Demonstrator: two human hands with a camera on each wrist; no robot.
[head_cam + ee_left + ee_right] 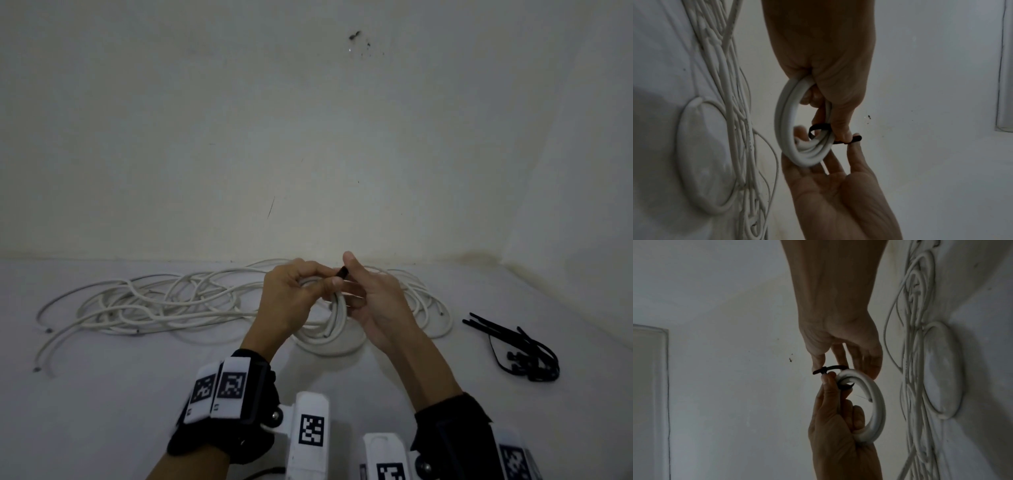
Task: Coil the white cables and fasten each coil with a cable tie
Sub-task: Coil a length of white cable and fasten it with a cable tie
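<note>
a: where is the small coil of thick white cable (789,123) sitting?

b: centre of the frame, the left hand (291,301) curling round it and lifting it off the pale floor (137,394).

a: and the right hand (373,301)?

b: it's pinching the thin black plastic cable tie (838,138) looped over the turns.

a: advice?

b: i'd be keeping the turns bunched flat and pulling the tail straight through, judging by the loop's slack.

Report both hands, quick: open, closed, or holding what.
Left hand: closed, gripping the white cable coil and pinching the black cable tie.
Right hand: thumb and forefinger pinching the same cable tie.
</note>
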